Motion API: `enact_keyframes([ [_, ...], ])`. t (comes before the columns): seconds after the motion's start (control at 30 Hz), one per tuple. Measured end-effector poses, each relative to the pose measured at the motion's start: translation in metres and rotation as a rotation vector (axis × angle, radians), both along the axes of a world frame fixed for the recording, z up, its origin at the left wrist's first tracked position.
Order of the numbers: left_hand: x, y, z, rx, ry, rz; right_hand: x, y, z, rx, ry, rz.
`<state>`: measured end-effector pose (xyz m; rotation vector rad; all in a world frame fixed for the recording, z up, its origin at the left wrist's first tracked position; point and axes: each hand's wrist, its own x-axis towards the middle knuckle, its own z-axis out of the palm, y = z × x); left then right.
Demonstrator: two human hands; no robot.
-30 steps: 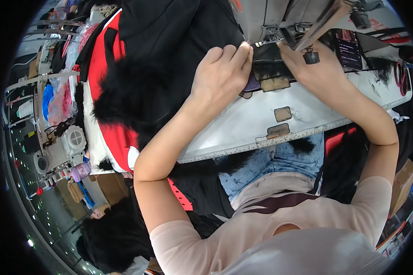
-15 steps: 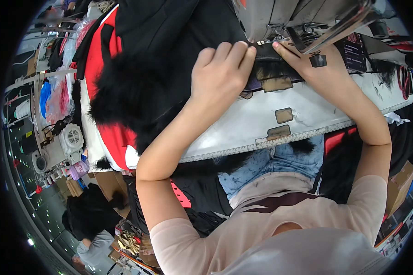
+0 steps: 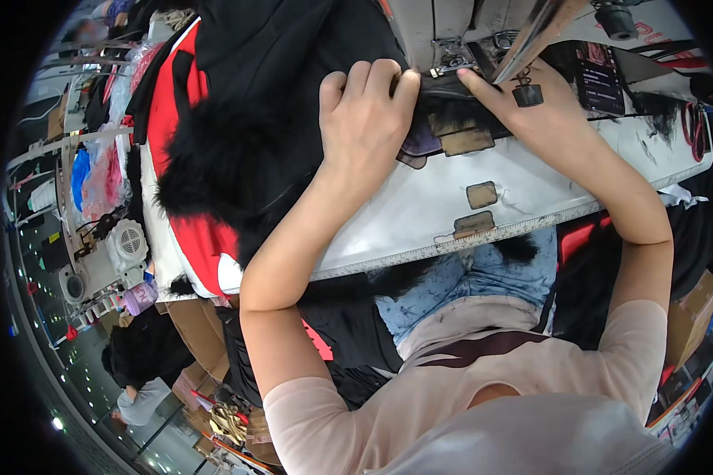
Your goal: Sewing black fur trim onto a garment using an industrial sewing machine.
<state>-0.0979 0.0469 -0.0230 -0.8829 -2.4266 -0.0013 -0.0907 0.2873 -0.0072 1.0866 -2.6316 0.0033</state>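
My left hand [image 3: 364,119] has its fingers curled on the black fabric [image 3: 293,39], thumb and forefinger at its edge, just left of the sewing machine's presser foot [image 3: 444,71]. Partly behind the machine's fittings, my right hand [image 3: 543,111] lies beside the foot, thumb stretched out on a dark strip; its other fingers are mostly hidden. Black fur trim [image 3: 214,150] and red fabric with white [image 3: 206,249] lie to the left. The white machine bed [image 3: 404,210], with a ruler edge and worn taped patches, crosses below both wrists.
A phone [image 3: 598,75] and red-handled scissors [image 3: 695,131] are at the right. Machine equipment [image 3: 127,245] and plastic bags [image 3: 99,178] crowd the left. Cardboard boxes [image 3: 693,317] stand lower right. A co-worker [image 3: 146,404] is at lower left with black furry material [image 3: 142,348].
My right thumb now shows more, stretched out by the foot. My left hand has moved slightly leftward in the picture. The co-worker with the black material has come into clearer view at lower left.
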Motion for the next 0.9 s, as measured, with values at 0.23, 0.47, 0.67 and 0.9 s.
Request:
enact_keyframes([
  [0.23,0.005,-0.003,0.006,-0.081,-0.011,-0.098,0.004,0.007,0.005,0.059,0.020,0.091],
  [0.47,-0.002,-0.010,0.010,-0.027,-0.233,-0.191,-0.006,0.002,-0.003,-0.122,0.110,0.170],
  [0.67,-0.003,-0.008,0.013,-0.019,-0.209,-0.167,-0.015,0.002,-0.010,-0.113,0.028,0.127],
  [0.9,-0.012,-0.002,0.011,-0.022,-0.080,-0.118,-0.032,0.002,-0.009,-0.263,-0.173,-0.036],
])
